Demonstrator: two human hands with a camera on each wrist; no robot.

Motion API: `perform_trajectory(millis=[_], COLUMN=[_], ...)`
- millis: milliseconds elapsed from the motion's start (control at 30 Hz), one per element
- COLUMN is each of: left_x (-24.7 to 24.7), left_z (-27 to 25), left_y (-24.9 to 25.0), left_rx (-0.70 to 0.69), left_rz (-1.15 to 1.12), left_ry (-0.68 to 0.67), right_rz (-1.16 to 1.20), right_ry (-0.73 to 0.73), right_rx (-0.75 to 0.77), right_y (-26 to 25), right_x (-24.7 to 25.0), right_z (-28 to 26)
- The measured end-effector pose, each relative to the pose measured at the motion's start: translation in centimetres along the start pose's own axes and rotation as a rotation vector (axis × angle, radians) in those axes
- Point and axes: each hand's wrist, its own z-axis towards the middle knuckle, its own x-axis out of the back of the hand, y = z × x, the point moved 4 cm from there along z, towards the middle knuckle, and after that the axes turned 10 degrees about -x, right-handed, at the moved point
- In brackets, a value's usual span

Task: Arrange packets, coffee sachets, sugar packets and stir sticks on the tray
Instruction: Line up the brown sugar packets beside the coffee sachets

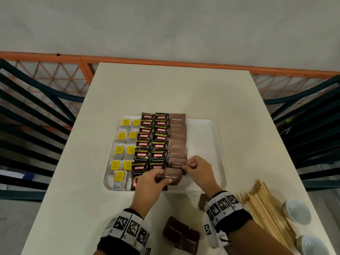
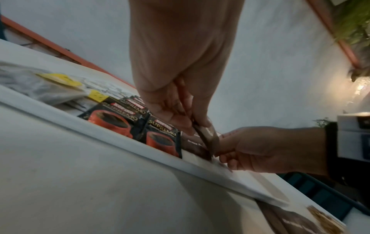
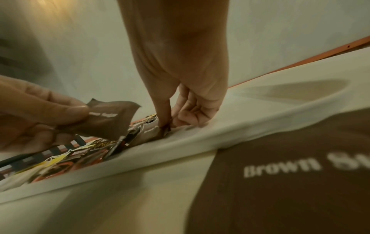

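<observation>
My left hand [image 1: 150, 183] pinches a brown sugar packet [image 1: 172, 178] by its left edge and holds it lifted just above the near end of the tray [image 1: 206, 137]. My right hand [image 1: 199, 171] pinches the right edge of the nearest laid sugar packet [image 1: 175, 163] in the brown column, fingertips down against the tray floor. The tea bags [image 1: 121, 150] and coffee sachets [image 1: 150, 142] already fill the tray's left side in overlapping rows; its right side is bare. More sugar packets [image 1: 181, 234] lie on the tabletop [image 1: 73, 218] near me, and the stir sticks [image 1: 265, 210] wait in a bundle to the right.

I think the main risk is disturbing the shingled column: if I tug the laid packet sideways, the ones lapped beneath it could skew. The lifted packet could also slip from its edge pinch, or brush the neighbouring sachets as it comes down.
</observation>
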Motion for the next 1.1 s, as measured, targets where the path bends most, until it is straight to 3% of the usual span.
perform_trajectory(millis=[200, 333, 467, 633, 700, 767, 933, 1033, 1100], left_x=[-1.4, -1.8, -2.4, -2.5, -2.7, -3.2, -4.6, -5.3, -5.6], left_z=[0.7, 1.1, 1.6, 1.0, 0.1, -1.4, -6.1, -7.7, -8.0], left_y=[0.7, 0.4, 0.5, 1.7, 2.4, 2.8, 1.6, 0.6, 0.4], left_rx=[-0.035, 0.026, 0.038, -0.109, -0.228, -0.299, -0.349, -0.353, -0.357], left_rz=[0.206, 0.188, 0.224, 0.305, 0.317, 0.324, 0.500, 0.684, 0.764], left_ry=[-0.013, 0.043, 0.008, 0.039, -0.055, -0.248, -0.625, -0.726, -0.716], right_rz=[-0.001, 0.021, -0.040, -0.129, -0.205, -0.328, -0.729, -0.778, -0.855], right_ry=[0.064, 0.072, 0.048, -0.038, -0.040, -0.060, -0.148, -0.103, -0.089], right_rx=[-0.021, -0.004, 0.050, 0.075, 0.094, 0.114, 0.184, 0.215, 0.242], right_y=[0.4, 0.8, 1.3, 2.0, 2.5, 3.3, 5.2, 5.0, 5.0], right_x=[0.2, 1.0, 1.7, 3.7, 5.0, 6.2, 6.9, 6.8, 6.5], right_z=[-0.3, -0.9, -1.7, -3.3, -3.9, -4.3, -6.1, -7.0, -7.5])
